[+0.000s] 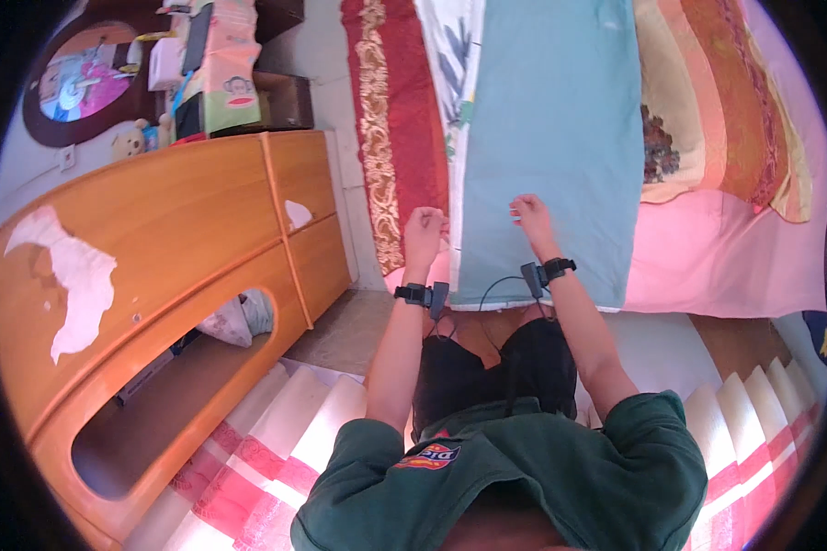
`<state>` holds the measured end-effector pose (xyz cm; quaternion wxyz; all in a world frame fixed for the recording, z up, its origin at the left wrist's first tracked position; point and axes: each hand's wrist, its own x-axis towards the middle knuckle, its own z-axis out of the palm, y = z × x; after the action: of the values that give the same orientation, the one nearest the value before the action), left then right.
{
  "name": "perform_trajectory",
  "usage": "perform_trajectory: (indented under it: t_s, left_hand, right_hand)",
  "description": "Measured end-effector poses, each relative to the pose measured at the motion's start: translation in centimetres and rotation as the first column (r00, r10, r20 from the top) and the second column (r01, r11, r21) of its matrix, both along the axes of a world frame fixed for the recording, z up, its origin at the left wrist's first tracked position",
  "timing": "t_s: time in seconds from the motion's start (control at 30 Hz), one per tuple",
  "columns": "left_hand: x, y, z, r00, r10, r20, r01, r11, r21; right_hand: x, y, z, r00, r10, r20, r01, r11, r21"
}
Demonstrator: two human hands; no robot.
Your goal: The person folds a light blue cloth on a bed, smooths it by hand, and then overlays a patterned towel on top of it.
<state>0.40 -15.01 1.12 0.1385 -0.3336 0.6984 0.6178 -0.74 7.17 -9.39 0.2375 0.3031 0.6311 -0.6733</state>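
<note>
My left hand (424, 231) is above the white border (459, 197) where the red cloth with a gold floral band (377, 119) meets the blue cloth (551, 119). Its fingers bend loosely to the right, and nothing shows between them. Over the blue cloth, my right hand (532, 222) points its half-bent fingers to the left, apart from the thumb and holding nothing that I can see. A black strap with a small grey device circles each wrist. The blue cloth lies flat and long, running away from me over the bed's edge.
On the right lies a patterned orange and cream cloth (717, 110) over a pink sheet (698, 257). A wooden cabinet (165, 211) with an oval opening stands at left, below a round mirror (87, 78). Red and white curtains (276, 450) hang close behind me.
</note>
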Motion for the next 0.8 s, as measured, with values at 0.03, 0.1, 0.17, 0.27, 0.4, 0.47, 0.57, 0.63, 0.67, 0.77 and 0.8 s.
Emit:
perform_trajectory:
  t_s: [0.03,0.1,0.17,0.27,0.4,0.47,0.57,0.63,0.67,0.77,0.8]
  left_hand:
    - [-0.6,-0.3,1.7,1.0,0.003,0.01,-0.003,0.999,0.039]
    - [-0.1,-2.8,3.5,0.999,-0.027,-0.037,0.03,0.997,0.076]
    - [0.7,-5.6,4.8,0.994,-0.067,-0.083,0.074,0.994,0.077]
    - [2.5,-10.5,6.5,0.994,-0.108,0.036,0.105,0.992,0.07]
    - [4.6,-20.2,4.3,0.986,-0.165,-0.012,0.164,0.967,0.193]
    - [3.6,-24.1,4.1,0.917,-0.399,-0.026,0.4,0.913,0.082]
    - [2.3,-29.6,5.6,0.899,-0.438,-0.007,0.438,0.898,0.04]
    - [1.1,-32.9,6.4,0.915,-0.404,-0.012,0.404,0.913,0.053]
    - [0.9,-34.7,6.9,0.936,-0.35,0.028,0.347,0.935,0.079]
    - [-0.9,-37.5,7.9,0.962,-0.261,0.082,0.25,0.96,0.123]
    - [-1.4,-37.7,8.1,0.976,-0.191,0.107,0.177,0.976,0.13]
  right_hand:
    - [-0.5,-2.3,1.5,0.998,0.057,-0.001,-0.057,0.997,-0.06]
    - [-0.6,-5.9,3.9,0.993,0.116,-0.028,-0.118,0.986,-0.114]
    - [0.6,-9.0,4.3,0.984,0.174,0.039,-0.165,0.972,-0.168]
    - [2.9,-11.7,4.9,0.971,0.191,0.142,-0.173,0.976,-0.13]
    - [7.1,-14.4,4.6,0.973,0.157,0.172,-0.148,0.987,-0.063]
    - [8.8,-15.0,4.7,0.978,-0.013,0.207,0.005,0.999,0.038]
    - [11.6,-17.7,5.9,0.96,-0.094,0.264,0.084,0.995,0.049]
    - [11.7,-21.2,8.1,0.975,-0.07,0.21,0.075,0.997,-0.012]
    - [11.4,-23.2,9.1,0.978,-0.052,0.203,0.055,0.998,-0.007]
    - [10.3,-27.6,10.3,0.997,0.03,0.073,-0.03,1.0,-0.009]
    - [9.2,-29.0,12.0,0.999,0.021,0.046,-0.021,1.0,-0.003]
